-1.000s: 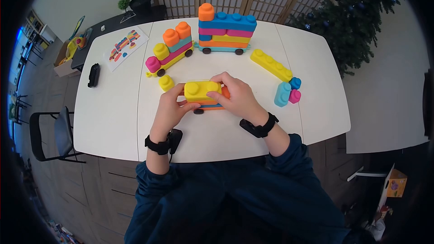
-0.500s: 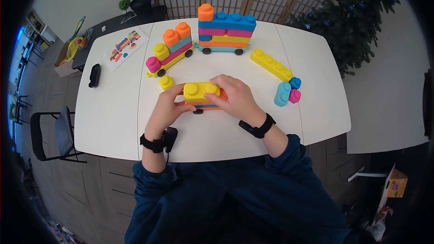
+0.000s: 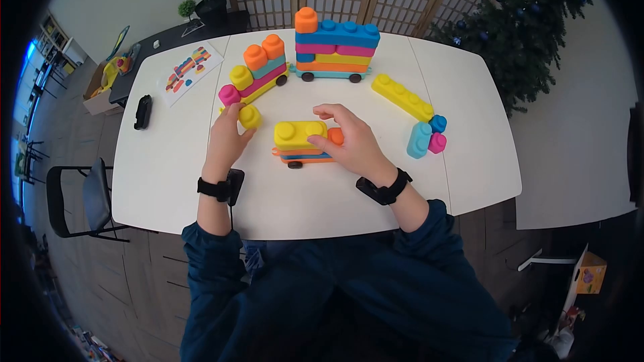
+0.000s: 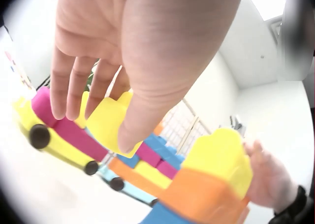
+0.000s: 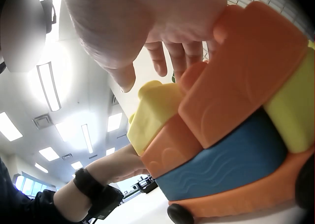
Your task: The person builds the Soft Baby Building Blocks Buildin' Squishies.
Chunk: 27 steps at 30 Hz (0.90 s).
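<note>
On the table, my left hand (image 3: 228, 141) pinches a small yellow one-stud block (image 3: 249, 118) between thumb and fingers. In the left wrist view the thumb crosses the near face of that yellow block (image 4: 106, 123), with fingers on its far side. My right hand (image 3: 352, 139) hovers around a wheeled block car (image 3: 305, 159), its fingers loosely spread and the thumb over the top. That car carries a yellow two-stud block (image 3: 298, 134) and an orange block (image 3: 336, 136) above blue and orange layers. Space shows between right thumb and yellow block (image 5: 157, 108) in the right wrist view.
Beyond the hands stand a yellow-based block car (image 3: 268, 84) and a taller block wagon (image 3: 335, 53). To the right lie a long yellow block (image 3: 402, 97) and teal (image 3: 419, 139), blue (image 3: 438, 123) and pink blocks (image 3: 437, 143). A picture sheet (image 3: 191, 74) lies at the left.
The left hand has left the near car and moved left to the small yellow block, which has shifted slightly away from the person. The right hand stays over the car, its fingers lifted off.
</note>
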Tool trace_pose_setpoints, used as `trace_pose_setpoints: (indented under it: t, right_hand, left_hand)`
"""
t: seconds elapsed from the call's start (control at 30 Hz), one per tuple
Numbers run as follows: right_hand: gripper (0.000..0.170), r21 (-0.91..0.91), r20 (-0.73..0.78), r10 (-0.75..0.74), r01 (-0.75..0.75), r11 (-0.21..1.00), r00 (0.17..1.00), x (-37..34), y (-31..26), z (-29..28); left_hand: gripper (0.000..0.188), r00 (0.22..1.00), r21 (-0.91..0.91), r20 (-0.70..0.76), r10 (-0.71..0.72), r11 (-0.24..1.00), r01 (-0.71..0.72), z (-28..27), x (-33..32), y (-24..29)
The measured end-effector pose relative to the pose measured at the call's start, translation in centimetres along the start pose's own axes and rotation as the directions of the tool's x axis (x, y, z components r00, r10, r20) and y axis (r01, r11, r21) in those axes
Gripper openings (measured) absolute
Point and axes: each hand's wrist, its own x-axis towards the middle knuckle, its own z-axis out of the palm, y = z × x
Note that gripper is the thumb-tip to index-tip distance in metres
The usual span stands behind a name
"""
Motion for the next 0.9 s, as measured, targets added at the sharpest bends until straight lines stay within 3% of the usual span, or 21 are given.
trace_pose_setpoints:
  t: [0.03, 0.07, 0.13, 0.17, 0.23, 0.37, 0.53, 0.63, 0.9]
  right_hand:
    - [0.045, 0.000, 0.000, -0.001, 0.001, 1.000, 1.000, 0.1, -0.2, -0.4]
    - [0.050, 0.027, 0.014, 0.012, -0.012, 1.000, 1.000, 0.2, -0.6, -0.8]
    - [0.054, 0.054, 0.030, 0.024, -0.026, 0.998, 0.999, 0.5, -1.4, -1.3]
    - [0.058, 0.086, 0.029, -0.002, -0.001, 0.996, 1.000, 0.7, -1.7, -1.4]
    - [0.062, 0.117, 0.027, -0.026, 0.023, 0.993, 0.999, 1.1, -2.3, -1.8]
    - [0.062, 0.220, 0.074, -0.066, 0.048, 0.974, 0.995, 1.8, -2.9, -2.8]
    - [0.055, 0.205, 0.100, -0.064, 0.043, 0.978, 0.993, 1.2, -2.2, -3.9]
    - [0.053, 0.289, -0.027, 0.002, 0.006, 0.957, 1.000, 0.3, -0.9, -4.7]
    - [0.044, 0.247, 0.093, 0.064, -0.085, 0.965, 0.994, -2.9, 2.2, -4.5]
  left_hand:
    - [0.059, 0.999, -0.112, 0.017, -0.048, 0.992, 0.050, -1.3, -0.3, 2.0]
    - [0.059, 0.999, -0.112, 0.016, -0.048, 0.992, 0.050, -2.2, -0.6, 3.3]
    - [0.063, 0.979, -0.288, -0.080, 0.188, 0.936, -0.203, -3.4, -1.2, 5.7]
    - [0.063, 0.979, -0.288, -0.080, 0.187, 0.936, -0.202, -3.7, -1.4, 6.9]
    - [0.062, 0.940, -0.350, -0.126, 0.318, 0.872, -0.342, -4.1, -1.8, 9.0]
    - [0.067, 0.890, -0.374, -0.054, 0.453, 0.817, -0.439, -3.3, -1.9, 10.8]
    - [0.069, 0.901, -0.373, -0.022, 0.432, 0.833, -0.409, -2.7, -2.1, 11.6]
    - [0.070, 0.897, -0.215, -0.074, 0.435, 0.872, -0.440, -2.6, -2.3, 11.2]
    - [0.041, 0.959, -0.287, 0.061, 0.276, 0.925, -0.248, -2.2, -2.8, 8.9]
